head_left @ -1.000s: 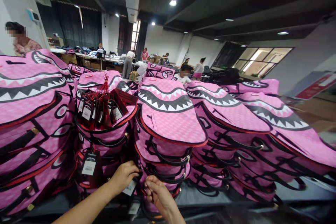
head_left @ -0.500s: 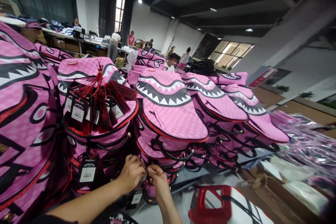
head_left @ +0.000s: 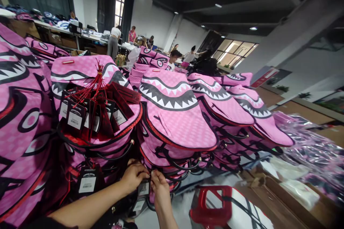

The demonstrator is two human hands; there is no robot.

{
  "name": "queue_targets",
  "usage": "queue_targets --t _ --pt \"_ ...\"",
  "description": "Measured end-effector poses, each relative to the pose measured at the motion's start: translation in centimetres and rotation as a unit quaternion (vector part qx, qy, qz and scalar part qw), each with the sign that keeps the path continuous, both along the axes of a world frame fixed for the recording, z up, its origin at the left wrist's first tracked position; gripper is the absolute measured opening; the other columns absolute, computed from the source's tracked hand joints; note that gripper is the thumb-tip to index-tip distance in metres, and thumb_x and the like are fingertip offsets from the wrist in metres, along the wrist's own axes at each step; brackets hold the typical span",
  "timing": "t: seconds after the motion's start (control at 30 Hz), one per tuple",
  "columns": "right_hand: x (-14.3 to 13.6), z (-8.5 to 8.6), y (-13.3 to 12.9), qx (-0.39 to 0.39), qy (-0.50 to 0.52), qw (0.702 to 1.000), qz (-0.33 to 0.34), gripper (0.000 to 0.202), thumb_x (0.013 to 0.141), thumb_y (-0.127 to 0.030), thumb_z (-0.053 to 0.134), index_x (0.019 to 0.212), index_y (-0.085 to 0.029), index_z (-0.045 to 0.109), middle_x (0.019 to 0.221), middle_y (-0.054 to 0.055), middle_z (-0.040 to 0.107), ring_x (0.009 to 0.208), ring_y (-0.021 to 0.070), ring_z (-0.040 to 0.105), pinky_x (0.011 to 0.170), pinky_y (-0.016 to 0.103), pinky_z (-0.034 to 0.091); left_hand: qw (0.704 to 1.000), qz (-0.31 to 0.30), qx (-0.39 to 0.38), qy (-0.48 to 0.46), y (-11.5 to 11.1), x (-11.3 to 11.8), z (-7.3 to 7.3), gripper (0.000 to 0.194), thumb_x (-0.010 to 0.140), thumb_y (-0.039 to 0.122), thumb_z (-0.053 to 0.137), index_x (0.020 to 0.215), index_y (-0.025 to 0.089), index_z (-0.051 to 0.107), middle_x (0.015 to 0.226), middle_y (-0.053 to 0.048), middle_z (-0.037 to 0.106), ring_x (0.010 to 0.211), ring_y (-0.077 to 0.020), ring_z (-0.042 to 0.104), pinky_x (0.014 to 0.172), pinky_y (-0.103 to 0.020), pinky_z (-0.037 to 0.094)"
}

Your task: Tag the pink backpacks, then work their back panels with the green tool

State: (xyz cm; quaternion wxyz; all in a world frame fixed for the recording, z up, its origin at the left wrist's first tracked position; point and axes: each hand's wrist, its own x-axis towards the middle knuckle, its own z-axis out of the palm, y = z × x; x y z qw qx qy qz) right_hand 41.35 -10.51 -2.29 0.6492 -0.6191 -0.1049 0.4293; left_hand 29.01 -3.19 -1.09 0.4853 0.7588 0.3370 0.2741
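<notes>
Two bare hands meet at the near left side of the middle stack [head_left: 176,123] of pink bags, low down beside the bag handles. Left hand [head_left: 135,176]: fingers bent, thumb and forefinger drawn nearly together. Right hand [head_left: 159,182]: fingers curled, thumb up against the forefinger, its tips facing those of the left. Whatever lies between the fingertips is too small to tell, so neither grip can be confirmed. A tag [head_left: 143,189] with a pale label shows just below the fingertips, between the hands; a second tag [head_left: 138,206] lies lower, partly in shadow. On the left stack [head_left: 118,141], a bunch of tags [head_left: 91,114] is spread over the top bag, its red cords gathered upward; a lone tag [head_left: 88,183] hangs at that stack's front. At right: a red frame [head_left: 200,211], an open box [head_left: 279,200] and plastic-wrapped packets [head_left: 309,143]. Behind, one person [head_left: 113,43] stands beside a long table [head_left: 51,27].
</notes>
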Motion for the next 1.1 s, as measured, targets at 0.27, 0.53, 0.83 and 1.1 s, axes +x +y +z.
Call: queue_targets --t 0.27,0.53,0.83,1.1 --pt "0.3 -2.4 0.3 -0.017 -0.002 0.999 -0.037 0.047 0.042 -0.048 0.087 0.076 -0.02 0.071 0.077 0.002 0.068 0.068 0.0146 0.057 0.06 0.025 0.044 0.995 -0.032 0.011 0.091 0.1 -0.1 -0.2 0.022 0.09 0.031 0.055 0.087 0.024 0.076 0.089 0.0 0.072 0.09 -0.0158 0.06 0.083 -0.029 0.035" --pt "1.0 -2.7 -0.3 0.015 -0.116 0.993 0.033 0.039 0.057 -0.051 0.079 0.076 -0.018 0.07 0.076 0.003 0.068 0.068 0.0161 0.057 0.063 0.028 0.045 0.993 -0.025 0.003 0.119 -0.4 0.5 0.4 0.019 0.087 0.026 0.056 0.085 0.023 0.075 0.09 0.001 0.074 0.093 -0.0159 0.061 0.095 -0.032 0.031" --pt "0.5 -2.3 -1.0 0.039 -0.187 0.979 0.074 0.035 0.066 -0.05 0.073 0.077 -0.016 0.069 0.073 0.003 0.067 0.068 0.0175 0.058 0.065 0.029 0.047 0.993 -0.017 0.027 0.118 -1.1 -0.1 0.5 0.013 0.082 0.027 0.061 0.083 0.023 0.074 0.088 0.001 0.074 0.092 -0.0169 0.061 0.093 -0.033 0.033" --pt "0.9 -1.6 -0.9 0.044 -0.233 0.964 0.116 0.033 0.067 -0.05 0.072 0.073 -0.017 0.068 0.067 0.003 0.065 0.064 0.0182 0.058 0.061 0.028 0.046 0.988 0.004 0.079 0.13 -1.1 0.1 0.4 0.01 0.081 0.024 0.061 0.082 0.022 0.071 0.088 -0.002 0.073 0.092 -0.0183 0.06 0.091 -0.034 0.034"
